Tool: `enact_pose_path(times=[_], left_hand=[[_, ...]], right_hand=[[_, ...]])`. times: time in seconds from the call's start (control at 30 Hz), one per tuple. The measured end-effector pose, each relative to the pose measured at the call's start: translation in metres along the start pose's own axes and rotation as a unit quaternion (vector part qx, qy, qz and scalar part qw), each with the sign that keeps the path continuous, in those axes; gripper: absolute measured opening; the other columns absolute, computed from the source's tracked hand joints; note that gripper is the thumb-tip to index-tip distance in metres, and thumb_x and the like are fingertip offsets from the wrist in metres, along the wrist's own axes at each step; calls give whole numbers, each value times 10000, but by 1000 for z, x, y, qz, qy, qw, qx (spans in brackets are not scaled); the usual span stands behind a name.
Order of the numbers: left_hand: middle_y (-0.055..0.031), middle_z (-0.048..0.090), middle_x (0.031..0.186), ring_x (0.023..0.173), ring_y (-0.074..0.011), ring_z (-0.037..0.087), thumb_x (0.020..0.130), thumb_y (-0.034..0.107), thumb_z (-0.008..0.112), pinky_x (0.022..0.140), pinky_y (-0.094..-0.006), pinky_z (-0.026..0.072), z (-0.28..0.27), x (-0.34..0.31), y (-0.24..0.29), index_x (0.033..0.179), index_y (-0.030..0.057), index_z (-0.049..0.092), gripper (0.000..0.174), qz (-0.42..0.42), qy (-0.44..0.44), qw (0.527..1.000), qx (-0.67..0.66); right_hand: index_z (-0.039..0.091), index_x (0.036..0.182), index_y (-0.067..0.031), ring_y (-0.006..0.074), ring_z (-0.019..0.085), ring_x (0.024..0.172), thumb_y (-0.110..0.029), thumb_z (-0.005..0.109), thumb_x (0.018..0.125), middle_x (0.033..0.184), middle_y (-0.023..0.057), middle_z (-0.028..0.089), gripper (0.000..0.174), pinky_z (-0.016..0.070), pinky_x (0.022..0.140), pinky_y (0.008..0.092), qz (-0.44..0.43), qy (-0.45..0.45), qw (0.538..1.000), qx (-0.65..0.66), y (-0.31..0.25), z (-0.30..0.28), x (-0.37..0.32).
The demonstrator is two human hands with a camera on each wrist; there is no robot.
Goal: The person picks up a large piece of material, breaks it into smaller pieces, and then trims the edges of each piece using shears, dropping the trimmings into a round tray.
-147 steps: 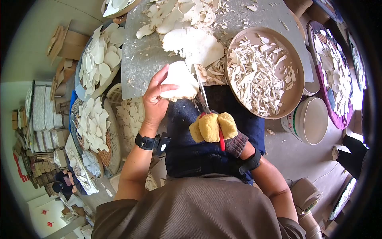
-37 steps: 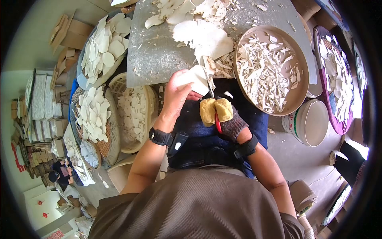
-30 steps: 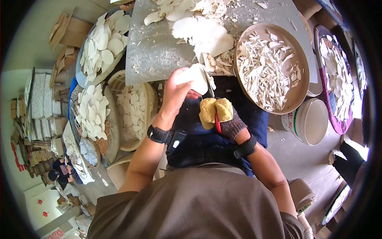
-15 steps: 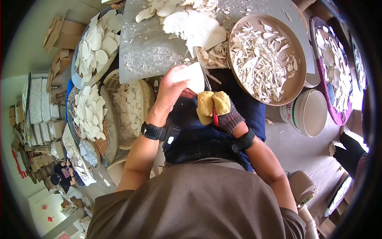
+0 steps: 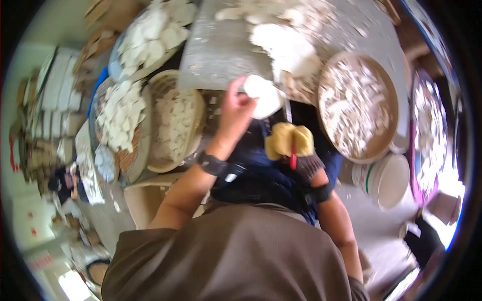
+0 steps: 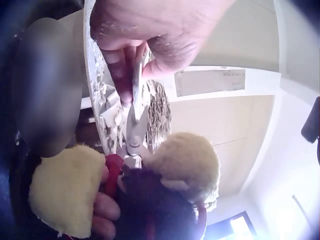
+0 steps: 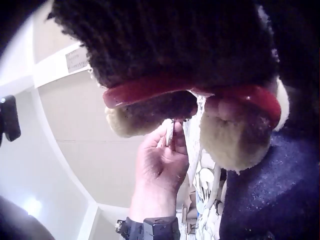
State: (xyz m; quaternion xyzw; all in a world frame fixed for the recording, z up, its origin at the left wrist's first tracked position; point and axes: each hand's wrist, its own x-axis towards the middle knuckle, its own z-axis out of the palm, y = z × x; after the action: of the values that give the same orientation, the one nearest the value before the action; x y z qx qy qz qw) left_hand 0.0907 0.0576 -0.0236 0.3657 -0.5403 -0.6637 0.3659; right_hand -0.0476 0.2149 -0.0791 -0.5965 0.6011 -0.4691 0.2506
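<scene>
My left hand [image 5: 236, 111] pinches a thin, flat white slice [image 5: 268, 104] just below the front edge of the metal table. In the left wrist view the slice [image 6: 137, 82] appears edge-on between thumb and fingers. My right hand [image 5: 310, 164], in a dark knitted glove with bare fingertips, grips red-handled scissors [image 5: 288, 110] wrapped in thick yellow padding [image 5: 283, 140]. Their blades point up beside the slice's right edge. Seen from the left wrist, the scissor blades [image 6: 136, 127] reach close to the slice's lower end.
Larger rough white slices [image 5: 283, 45] and crumbs lie on the metal table [image 5: 216, 65]. A round tray [image 5: 393, 120] of white slivers sits at its right edge, above a white bucket [image 5: 391, 183]. Left stand a plastic basket [image 5: 159, 80] and wide trays heaped with slices [image 5: 120, 110].
The slice is smaller than at the start, and a strip seen falling by the blades is gone. The head view has shifted; the left hand now holds the slice slightly away from the scissors.
</scene>
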Motion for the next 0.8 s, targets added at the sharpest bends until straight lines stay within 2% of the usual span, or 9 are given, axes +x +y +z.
enact_pose_path(times=[0.07,0.23,0.37,0.47,0.53,0.63,0.7,0.73,0.8], left_hand=[[-125,618,956,813,-174,642,864,7,519,630,-293,552,4,-2,-12,1358,62,299,543,69,28,997,20],[-155,625,789,564,-199,633,875,-8,429,501,-296,537,-2,-1,11,1359,33,281,508,-8,-24,998,-54],[-158,617,777,570,-194,633,865,-4,416,487,-294,531,-15,0,15,1374,33,265,533,-36,-32,998,-27],[-127,612,783,547,-173,616,864,14,437,472,-273,519,-24,-11,19,1384,56,268,548,-40,-4,999,4],[-110,613,786,527,-161,604,861,16,448,459,-263,511,-33,-17,16,1381,62,286,547,-24,3,1000,18],[-77,634,798,525,-124,590,907,250,523,441,-213,473,-83,-21,27,1210,59,525,358,-87,16,996,-3],[-109,645,825,643,-178,629,834,106,575,573,-259,511,-129,-10,46,1134,9,539,318,82,200,975,55],[-134,640,902,726,-186,637,847,115,587,653,-254,509,-181,0,35,1110,-7,550,292,146,255,954,52],[-138,632,961,793,-192,640,862,156,600,711,-262,510,-161,12,71,1075,-2,571,267,219,361,899,-118]], right_hand=[[578,1012,-40,331,569,923,-172,637,777,937,136,619,276,450,794,438,65,-71,992,80,-13,-9,-3],[525,1121,-73,255,588,973,-216,658,795,955,77,614,380,472,823,390,350,-142,886,267,-6,-15,-12],[539,1095,-63,245,603,931,-217,645,816,935,74,612,336,492,786,376,292,-117,910,271,4,-7,-18],[566,1026,-31,247,623,849,-200,602,855,934,80,621,242,510,717,360,284,-111,840,449,-20,4,-6],[583,984,-24,253,628,810,-186,592,861,920,88,634,204,510,682,358,349,-93,728,582,-25,3,-4],[604,898,-23,270,627,759,-166,592,843,838,120,645,154,498,655,343,275,-133,867,395,-38,-4,-1],[615,834,-30,267,630,736,-141,593,823,782,117,642,114,489,635,339,221,-100,930,276,-15,2,-12],[614,838,-34,267,630,745,-139,608,807,790,113,643,110,490,647,339,241,-80,916,311,-10,3,-16],[612,862,-38,266,631,763,-143,640,779,808,108,645,137,493,670,336,250,-53,901,351,-3,3,-23]])
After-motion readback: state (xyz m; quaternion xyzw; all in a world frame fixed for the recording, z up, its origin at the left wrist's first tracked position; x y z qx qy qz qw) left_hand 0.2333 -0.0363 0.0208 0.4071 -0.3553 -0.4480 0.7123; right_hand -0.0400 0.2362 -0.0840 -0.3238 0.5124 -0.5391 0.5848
